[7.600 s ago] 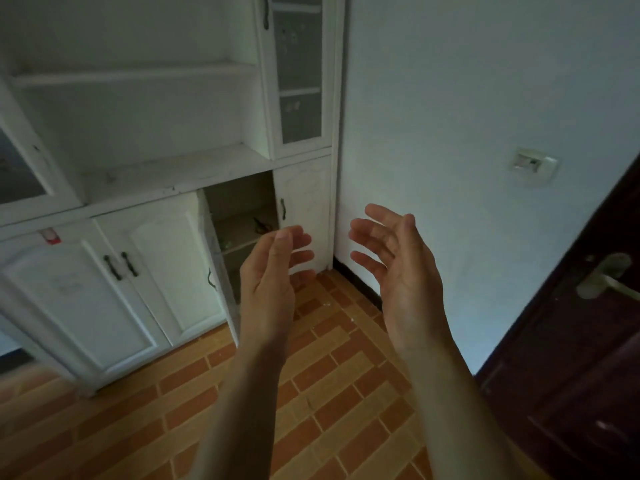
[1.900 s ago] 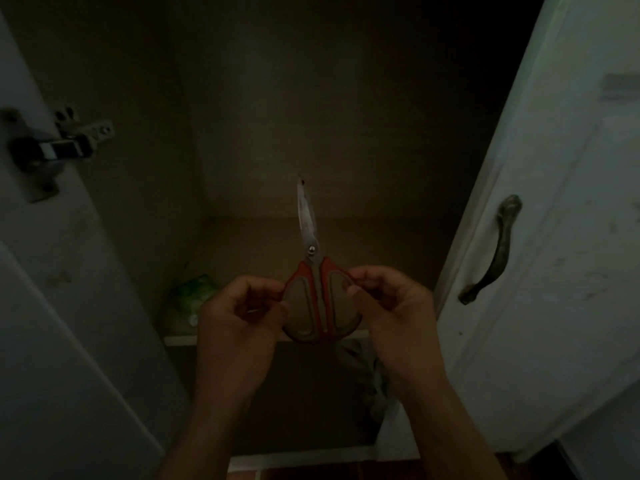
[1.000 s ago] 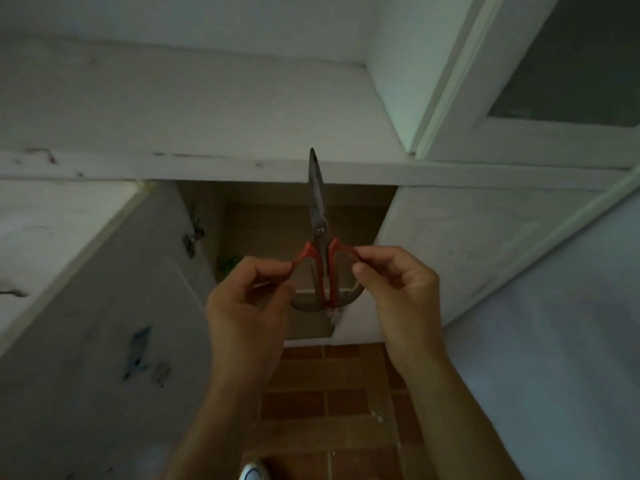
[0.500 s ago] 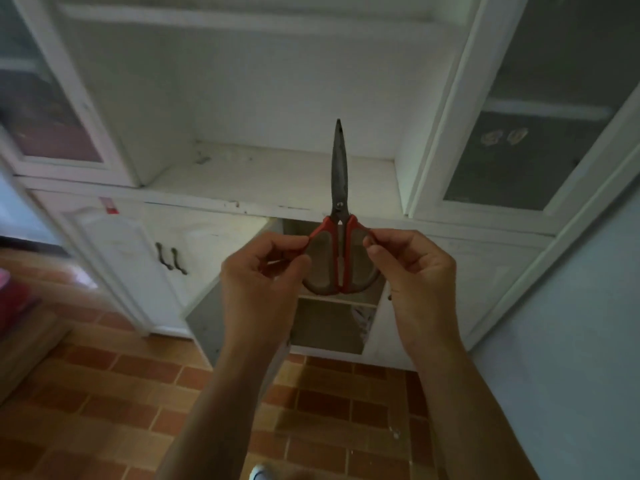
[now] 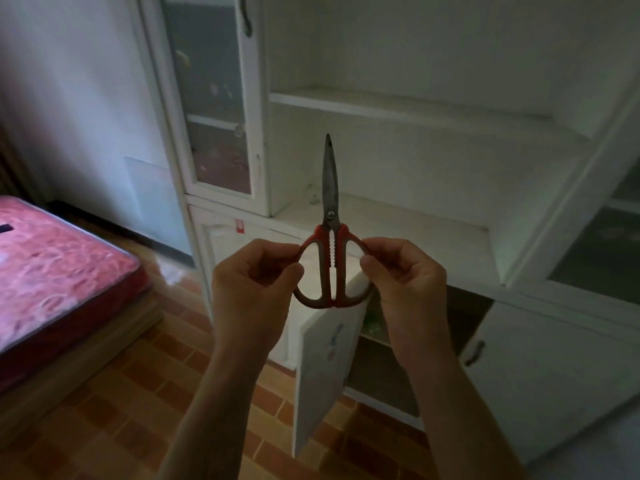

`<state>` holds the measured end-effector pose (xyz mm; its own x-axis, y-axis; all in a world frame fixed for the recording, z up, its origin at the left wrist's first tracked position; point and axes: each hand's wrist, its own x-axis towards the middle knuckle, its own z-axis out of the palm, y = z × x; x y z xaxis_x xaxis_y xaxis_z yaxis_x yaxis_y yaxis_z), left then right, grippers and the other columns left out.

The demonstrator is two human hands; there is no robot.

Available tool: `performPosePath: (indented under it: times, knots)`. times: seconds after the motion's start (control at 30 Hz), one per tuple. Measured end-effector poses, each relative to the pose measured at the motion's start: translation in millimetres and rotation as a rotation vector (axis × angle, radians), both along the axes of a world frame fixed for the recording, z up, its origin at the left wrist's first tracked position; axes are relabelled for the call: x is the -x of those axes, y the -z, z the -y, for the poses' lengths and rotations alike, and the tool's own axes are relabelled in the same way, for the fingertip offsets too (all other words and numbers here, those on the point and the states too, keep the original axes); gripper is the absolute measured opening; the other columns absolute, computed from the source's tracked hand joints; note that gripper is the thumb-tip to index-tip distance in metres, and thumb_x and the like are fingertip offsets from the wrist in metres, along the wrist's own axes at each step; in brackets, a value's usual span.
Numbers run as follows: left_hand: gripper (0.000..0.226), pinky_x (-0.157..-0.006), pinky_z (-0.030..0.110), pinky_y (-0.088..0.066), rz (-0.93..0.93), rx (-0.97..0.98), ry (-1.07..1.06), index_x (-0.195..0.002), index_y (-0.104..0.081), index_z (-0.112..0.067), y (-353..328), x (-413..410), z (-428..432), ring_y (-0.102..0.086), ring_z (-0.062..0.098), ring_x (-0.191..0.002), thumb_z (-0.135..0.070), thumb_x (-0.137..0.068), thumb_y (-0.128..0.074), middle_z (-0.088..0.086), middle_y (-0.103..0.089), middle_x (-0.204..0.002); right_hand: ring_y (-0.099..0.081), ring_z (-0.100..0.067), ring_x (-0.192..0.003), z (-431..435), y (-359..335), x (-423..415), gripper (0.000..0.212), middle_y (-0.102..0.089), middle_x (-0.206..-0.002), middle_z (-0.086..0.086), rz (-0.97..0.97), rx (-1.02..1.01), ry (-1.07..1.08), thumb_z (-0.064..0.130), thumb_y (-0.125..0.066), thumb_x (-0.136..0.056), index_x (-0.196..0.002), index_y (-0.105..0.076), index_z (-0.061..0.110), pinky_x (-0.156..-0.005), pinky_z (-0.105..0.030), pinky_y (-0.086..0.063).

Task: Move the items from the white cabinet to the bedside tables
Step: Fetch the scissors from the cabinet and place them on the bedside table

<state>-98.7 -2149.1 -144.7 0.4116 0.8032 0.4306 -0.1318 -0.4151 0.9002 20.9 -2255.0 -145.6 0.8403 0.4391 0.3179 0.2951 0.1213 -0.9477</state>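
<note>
scissors are standing upright between the fingers, blades together, tip up. the left hand and right hand are each pinching one handle loop. judging by this, the carry is calling for a firm pinch, with the tip pointing away from the body.

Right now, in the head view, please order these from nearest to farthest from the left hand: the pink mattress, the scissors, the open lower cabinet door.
1. scissors: held; the left hand pinches the left handle loop.
2. open lower cabinet door: just below, behind the scissors.
3. pink mattress: far off at the left edge.
</note>
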Motion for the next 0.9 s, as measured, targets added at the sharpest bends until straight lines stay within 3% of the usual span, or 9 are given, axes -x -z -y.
performPosePath:
  times: [0.17,0.27,0.37,0.5,0.63,0.8,0.9]
  knots:
    - [0.023,-0.078,0.016,-0.058,0.038,0.011,-0.126,-0.091,-0.072,-0.022,-6.1,74.4,-76.5,-0.073,0.005,-0.084,-0.001,-0.083,-0.073,-0.005,-0.075,-0.088,-0.069,0.001,-0.086,-98.1,-7.7,57.4,0.018,-0.074,-0.091,0.009,0.017,-0.026,-0.151,0.007,-0.069,-0.090,-0.097,-0.072,0.023,-0.071,-0.005,-0.051]
    - [0.024,-0.073,0.011,-0.056,0.042,-0.017,-0.235,-0.091,-0.073,-0.020,-8.3,122.5,-121.7,-0.073,0.002,-0.081,0.003,-0.082,-0.073,-0.008,-0.075,-0.084,-0.071,-0.005,-0.089,-154.8,-8.5,98.0,0.017,-0.075,-0.094,0.004,0.010,-0.048,-0.277,0.005,-0.068,-0.090,-0.100,-0.073,0.017,-0.080,-0.014,-0.056]
    - [0.022,-0.070,0.015,-0.057,0.044,-0.012,-0.377,-0.093,-0.076,-0.015,-8.3,175.6,-153.0,-0.073,0.002,-0.078,0.004,-0.081,-0.075,-0.008,-0.076,-0.082,-0.072,-0.008,-0.088,-205.6,-7.6,141.1,0.017,-0.076,-0.093,0.001,-0.001,-0.062,-0.414,0.002,-0.069,-0.089,-0.100,-0.073,0.014,-0.079,-0.022,-0.058]
    - [0.029,-0.066,0.010,-0.053,0.040,-0.049,-0.599,-0.087,-0.075,-0.022,-13.4,254.7,-178.4,-0.072,-0.001,-0.075,0.006,-0.079,-0.076,-0.010,-0.076,-0.081,-0.072,-0.006,-0.083,-269.1,-6.5,214.7,0.023,-0.076,-0.084,0.008,-0.013,-0.094,-0.626,0.002,-0.068,-0.088,-0.092,-0.074,0.024,-0.075,-0.020,-0.057]
    - [0.031,-0.069,0.011,-0.054,0.003,-0.065,-0.848,-0.084,-0.075,-0.023,-15.8,333.3,-193.0,-0.072,0.003,-0.073,0.006,-0.076,-0.077,-0.011,-0.076,-0.076,-0.074,-0.015,-0.089,-321.2,-5.1,291.8,0.017,-0.078,-0.091,-0.001,-0.049,-0.109,-0.865,0.001,-0.071,-0.086,-0.096,-0.075,0.015,-0.085,-0.035,-0.060]
    - [0.032,-0.069,0.013,-0.052,-0.020,-0.072,-1.150,-0.082,-0.076,-0.026,-15.2,403.4,-203.1,-0.072,0.002,-0.074,0.005,-0.075,-0.079,-0.012,-0.077,-0.077,-0.072,-0.008,-0.082,-377.3,-3.4,373.4,0.026,-0.076,-0.083,0.004,-0.097,-0.147,-1.201,-0.003,-0.072,-0.084,-0.088,-0.074,0.022,-0.077,-0.023,-0.056]
    - [0.030,-0.071,0.014,-0.053,-0.044,-0.059,-1.289,-0.083,-0.077,-0.024,-14.7,425.2,-210.6,-0.073,0.004,-0.075,0.005,-0.075,-0.079,-0.010,-0.077,-0.078,-0.072,-0.014,-0.085,-403.6,-2.2,402.9,0.023,-0.076,-0.087,-0.003,-0.105,-0.159,-1.329,-0.004,-0.072,-0.084,-0.092,-0.074,0.018,-0.081,-0.029,-0.059]
